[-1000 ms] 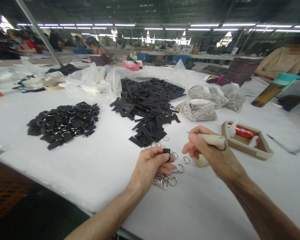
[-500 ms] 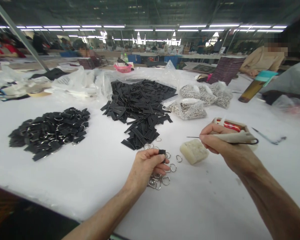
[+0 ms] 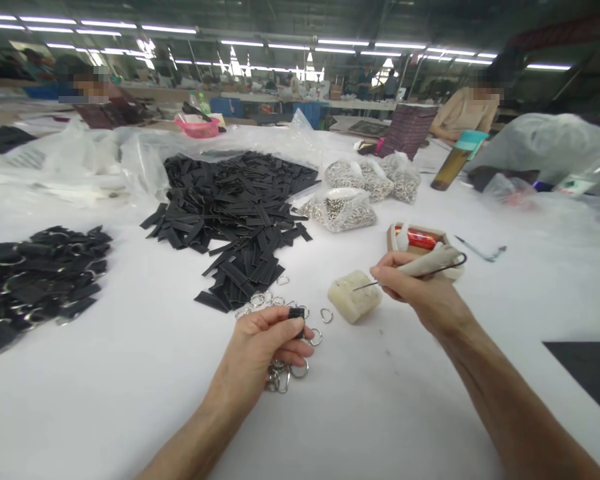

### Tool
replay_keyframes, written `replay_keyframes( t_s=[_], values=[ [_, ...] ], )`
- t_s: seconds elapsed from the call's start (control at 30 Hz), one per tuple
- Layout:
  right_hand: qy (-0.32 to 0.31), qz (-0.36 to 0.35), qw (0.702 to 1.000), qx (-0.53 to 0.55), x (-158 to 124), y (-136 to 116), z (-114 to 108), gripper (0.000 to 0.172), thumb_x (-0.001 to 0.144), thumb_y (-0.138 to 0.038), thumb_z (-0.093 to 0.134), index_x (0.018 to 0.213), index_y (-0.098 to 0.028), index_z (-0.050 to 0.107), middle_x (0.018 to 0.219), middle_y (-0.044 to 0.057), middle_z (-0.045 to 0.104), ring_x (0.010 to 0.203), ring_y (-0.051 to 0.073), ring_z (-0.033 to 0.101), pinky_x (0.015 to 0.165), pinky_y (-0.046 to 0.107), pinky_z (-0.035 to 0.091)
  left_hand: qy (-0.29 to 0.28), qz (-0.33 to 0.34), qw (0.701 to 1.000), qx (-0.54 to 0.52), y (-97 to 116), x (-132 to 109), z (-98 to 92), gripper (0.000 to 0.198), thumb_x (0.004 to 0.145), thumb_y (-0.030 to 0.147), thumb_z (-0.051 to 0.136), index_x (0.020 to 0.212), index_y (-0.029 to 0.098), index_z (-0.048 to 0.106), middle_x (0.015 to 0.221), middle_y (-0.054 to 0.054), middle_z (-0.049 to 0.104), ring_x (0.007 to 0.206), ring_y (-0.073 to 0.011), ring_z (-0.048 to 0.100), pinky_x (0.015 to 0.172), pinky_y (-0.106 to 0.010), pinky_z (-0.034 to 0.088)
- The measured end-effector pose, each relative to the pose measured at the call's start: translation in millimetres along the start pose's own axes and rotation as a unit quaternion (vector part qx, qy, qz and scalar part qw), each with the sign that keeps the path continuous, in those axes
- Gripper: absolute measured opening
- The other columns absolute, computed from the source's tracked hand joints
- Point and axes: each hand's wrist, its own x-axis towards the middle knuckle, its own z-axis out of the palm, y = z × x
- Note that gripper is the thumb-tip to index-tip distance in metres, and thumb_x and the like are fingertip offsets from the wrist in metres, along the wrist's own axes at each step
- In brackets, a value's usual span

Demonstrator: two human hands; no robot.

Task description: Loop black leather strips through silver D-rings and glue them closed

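While our left hand (image 3: 260,347) pinches the black tab (image 3: 296,313) just left of the wax block (image 3: 354,297), our right hand (image 3: 410,290), gripping the needle tool (image 3: 425,265), should dab lightly, we judge.

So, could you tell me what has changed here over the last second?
The right hand lifted its thin tool off the pale block, swung it out to the right, then brought the tip back over the block. The left hand stayed over the metal rings, pinching the same small black piece.
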Motion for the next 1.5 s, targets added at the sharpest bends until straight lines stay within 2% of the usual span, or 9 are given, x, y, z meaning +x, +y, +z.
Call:
replay_keyframes(
  t_s=[0.2, 0.63, 0.77, 0.87, 0.93, 1.03, 1.1, 1.23, 1.5],
  values=[
    [-0.004, 0.02, 0.993, -0.119, -1, 1, 1, 0.012, 0.068, -0.027, 0.053, 0.059, -0.019, 0.052, 0.051, -0.004, 0.046, 0.051, 0.011, 0.039, 0.047, 0.024, 0.026, -0.028, -0.024, 0.999, -0.019, -1, -4, 5.9, 0.015, 0.065, 0.024, 0.07, 0.067, 0.012, 0.061, 0.069, -0.008, 0.069, 0.049, -0.0124, 0.061, 0.046, -0.02, 0.05],
    [-0.042, 0.035, 0.987, -0.15, 0, 8, 9, 0.01, 0.067, -0.025, 0.052, 0.059, -0.019, 0.05, 0.051, -0.006, 0.042, 0.049, 0.011, 0.036, 0.045, 0.024, 0.022, -0.057, -0.027, 0.998, -0.009, -7, -1, -1.3, 0.013, 0.07, 0.025, 0.066, 0.071, 0.012, 0.062, 0.073, -0.007, 0.07, 0.052, -0.0126, 0.063, 0.048, -0.02, 0.051],
    [-0.024, 0.027, 0.988, -0.148, -1, 7, 2, 0.012, 0.068, -0.025, 0.054, 0.058, -0.019, 0.051, 0.05, -0.005, 0.043, 0.05, 0.011, 0.037, 0.045, 0.024, 0.023, -0.062, -0.015, 0.998, -0.007, -8, -2, -2.6, 0.013, 0.073, 0.026, 0.064, 0.072, 0.013, 0.062, 0.075, -0.007, 0.069, 0.054, -0.0126, 0.063, 0.05, -0.02, 0.052],
    [-0.007, 0.021, 0.997, -0.074, -4, 3, -2, 0.015, 0.068, -0.026, 0.057, 0.056, -0.019, 0.05, 0.048, -0.004, 0.042, 0.047, 0.01, 0.034, 0.043, 0.024, 0.021, -0.067, -0.005, 0.998, 0.002, -8, -5, -1.4, 0.013, 0.074, 0.025, 0.062, 0.071, 0.012, 0.062, 0.077, -0.007, 0.069, 0.055, -0.0128, 0.064, 0.052, -0.021, 0.052],
    [-0.02, 0.031, 0.999, 0.031, -7, -1, 1, 0.018, 0.068, -0.026, 0.059, 0.055, -0.018, 0.049, 0.045, -0.004, 0.039, 0.044, 0.009, 0.03, 0.041, 0.024, 0.017, -0.07, -0.002, 0.998, 0.009, -6, -7, 0.6, 0.012, 0.074, 0.024, 0.061, 0.071, 0.012, 0.062, 0.078, -0.007, 0.068, 0.056, -0.0129, 0.064, 0.053, -0.021, 0.052],
    [-0.073, 0.05, 0.976, 0.199, -15, -8, 16, 0.021, 0.068, -0.027, 0.061, 0.056, -0.018, 0.047, 0.043, -0.006, 0.036, 0.041, 0.006, 0.025, 0.04, 0.023, 0.013, -0.074, -0.002, 0.997, 0.017, -4, -9, 3.8, 0.011, 0.073, 0.022, 0.06, 0.07, 0.012, 0.062, 0.076, -0.007, 0.068, 0.055, -0.0125, 0.063, 0.053, -0.021, 0.051],
    [-0.107, 0.056, 0.958, 0.26, -20, -12, 26, 0.022, 0.069, -0.026, 0.061, 0.056, -0.017, 0.046, 0.043, -0.006, 0.036, 0.041, 0.006, 0.024, 0.04, 0.022, 0.013, -0.075, 0.001, 0.997, 0.021, -4, -10, 4.9, 0.011, 0.073, 0.022, 0.06, 0.071, 0.012, 0.062, 0.076, -0.006, 0.067, 0.056, -0.0127, 0.063, 0.053, -0.021, 0.051],
    [-0.117, 0.052, 0.955, 0.267, -26, -13, 36, 0.024, 0.071, -0.025, 0.062, 0.056, -0.016, 0.046, 0.044, -0.006, 0.037, 0.043, 0.005, 0.025, 0.04, 0.022, 0.014, -0.077, 0.006, 0.997, 0.025, -3, -11, 5.3, 0.011, 0.073, 0.022, 0.059, 0.072, 0.011, 0.061, 0.076, -0.006, 0.067, 0.057, -0.0132, 0.064, 0.054, -0.022, 0.051],
    [-0.136, 0.049, 0.958, 0.246, -25, -10, 37, 0.023, 0.073, -0.024, 0.06, 0.056, -0.016, 0.046, 0.044, -0.006, 0.039, 0.044, 0.005, 0.027, 0.041, 0.022, 0.015, -0.104, 0.006, 0.994, 0.038, -1, -12, 6.6, 0.012, 0.074, 0.022, 0.058, 0.075, 0.01, 0.062, 0.077, -0.005, 0.066, 0.058, -0.012, 0.063, 0.056, -0.021, 0.052]
  ],
)
